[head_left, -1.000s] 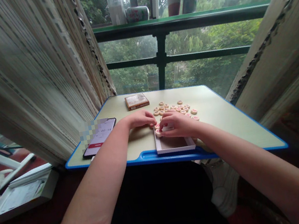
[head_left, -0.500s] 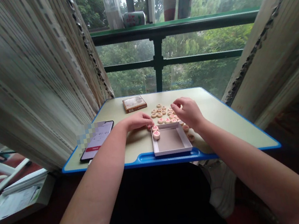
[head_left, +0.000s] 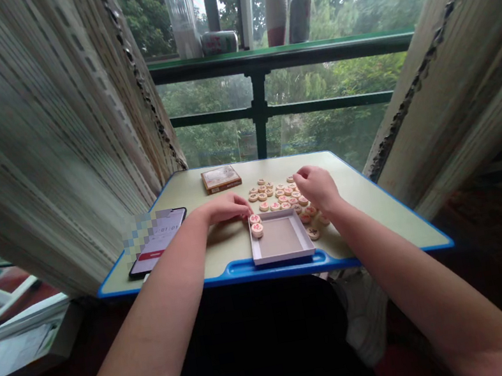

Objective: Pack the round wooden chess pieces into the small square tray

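Observation:
A shallow white box (head_left: 284, 256) rests at the table's front edge. Two round xiangqi pieces with red characters, an upper piece (head_left: 254, 219) and a lower piece (head_left: 257, 231), are in its left side. My left hand (head_left: 228, 207) is at the box's far left corner, fingers bent together; anything between the fingertips is hidden. Beyond and right of the box lie several loose xiangqi pieces (head_left: 284, 200), some red-marked, some dark-marked. My right hand (head_left: 317, 186) is over the right part of this group, its fingers curled in. What they hold, if anything, does not show.
A brown flat box (head_left: 221, 179) lies toward the table's far left. A phone (head_left: 158, 242) with a lit screen is at the left, near my forearm. The table (head_left: 373, 218) has a raised blue rim. Curtains (head_left: 49, 120) hang on both sides, before a window railing (head_left: 281, 58).
My right hand has moved right across the loose pieces, uncovering more of them. My left hand stays by the box corner. The whole view has shifted slightly.

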The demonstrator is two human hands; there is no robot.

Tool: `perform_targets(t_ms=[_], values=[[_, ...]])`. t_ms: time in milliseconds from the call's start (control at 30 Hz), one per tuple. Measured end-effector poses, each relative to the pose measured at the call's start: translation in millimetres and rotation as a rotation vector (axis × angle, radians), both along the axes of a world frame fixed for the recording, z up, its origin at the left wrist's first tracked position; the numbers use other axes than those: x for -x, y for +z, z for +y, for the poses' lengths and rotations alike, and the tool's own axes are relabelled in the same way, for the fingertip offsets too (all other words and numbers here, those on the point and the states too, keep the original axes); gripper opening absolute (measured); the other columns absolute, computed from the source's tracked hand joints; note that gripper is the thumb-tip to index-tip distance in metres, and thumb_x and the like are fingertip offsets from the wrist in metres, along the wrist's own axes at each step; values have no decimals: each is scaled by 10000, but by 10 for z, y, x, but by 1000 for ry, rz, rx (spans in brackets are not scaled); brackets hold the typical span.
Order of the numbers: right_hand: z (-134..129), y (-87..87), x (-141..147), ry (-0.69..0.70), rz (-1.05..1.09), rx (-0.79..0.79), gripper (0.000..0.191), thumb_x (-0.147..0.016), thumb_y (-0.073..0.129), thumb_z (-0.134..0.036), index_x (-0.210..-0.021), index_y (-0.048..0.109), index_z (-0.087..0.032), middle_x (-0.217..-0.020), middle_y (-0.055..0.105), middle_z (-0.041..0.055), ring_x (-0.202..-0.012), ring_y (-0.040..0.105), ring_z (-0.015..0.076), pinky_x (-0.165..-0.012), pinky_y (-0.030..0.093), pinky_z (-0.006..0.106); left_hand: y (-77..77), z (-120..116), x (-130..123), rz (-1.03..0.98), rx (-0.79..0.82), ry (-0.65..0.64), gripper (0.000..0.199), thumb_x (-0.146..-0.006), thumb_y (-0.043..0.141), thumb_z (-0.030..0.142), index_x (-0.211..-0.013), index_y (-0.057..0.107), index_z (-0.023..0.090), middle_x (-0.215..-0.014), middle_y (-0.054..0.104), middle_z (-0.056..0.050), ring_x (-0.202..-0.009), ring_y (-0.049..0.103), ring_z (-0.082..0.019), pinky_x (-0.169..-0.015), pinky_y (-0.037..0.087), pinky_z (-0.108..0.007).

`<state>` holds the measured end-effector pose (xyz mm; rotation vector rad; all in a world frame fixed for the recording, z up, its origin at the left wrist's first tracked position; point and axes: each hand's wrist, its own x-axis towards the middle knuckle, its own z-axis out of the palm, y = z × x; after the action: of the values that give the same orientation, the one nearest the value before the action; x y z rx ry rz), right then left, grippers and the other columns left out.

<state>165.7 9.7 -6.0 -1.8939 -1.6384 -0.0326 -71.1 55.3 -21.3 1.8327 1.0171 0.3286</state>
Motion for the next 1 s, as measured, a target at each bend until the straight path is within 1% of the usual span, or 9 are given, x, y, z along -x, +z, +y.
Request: perform_targets(t_ms=[300, 433, 633, 867, 1000], values=[[7, -28, 23, 20, -23, 61, 296, -805, 453, -328, -845, 698, -167, -868, 705, 84, -778, 604, 175, -641, 382, 246, 37, -24, -5, -1, 10, -18, 138, -614, 622, 207, -705, 713, 156, -618, 630, -4, -632, 533, -110, -620, 394, -215], [17, -38, 12, 20, -25, 69, 287, -791, 454, -297, -878, 695, -169, -885, 706, 80, -776, 604, 176, -638, 385, 252, 53, -43, -9, -7, 16, -29, 136, -618, 612, 203, -700, 708, 151, -615, 629, -4, -632, 532, -109, -618, 394, -215], [18, -24, -5, 25, -14, 57, 302, -780, 429, -240, -898, 698, -167, -921, 705, 82, -827, 609, 188, -691, 403, 263, 65, -57, -18, 9, -3, 2, 139, -618, 611, 201, -703, 709, 154, -634, 641, -4, -647, 551, -113, -630, 403, -215], [27, -31, -11, 21, -7, 79, 308, -781, 436, -240, -919, 700, -166, -924, 704, 78, -828, 610, 179, -694, 411, 248, 45, -42, -13, 25, -21, -14, 146, -629, 600, 203, -712, 712, 158, -642, 646, -5, -655, 555, -113, -644, 408, -214], [29, -22, -31, 23, 6, 66, 307, -776, 444, -253, -920, 701, -166, -909, 703, 78, -818, 608, 176, -683, 409, 244, 34, -29, -6, 30, -31, -25, 146, -629, 602, 214, -709, 712, 160, -634, 643, -4, -649, 554, -116, -637, 408, -214]])
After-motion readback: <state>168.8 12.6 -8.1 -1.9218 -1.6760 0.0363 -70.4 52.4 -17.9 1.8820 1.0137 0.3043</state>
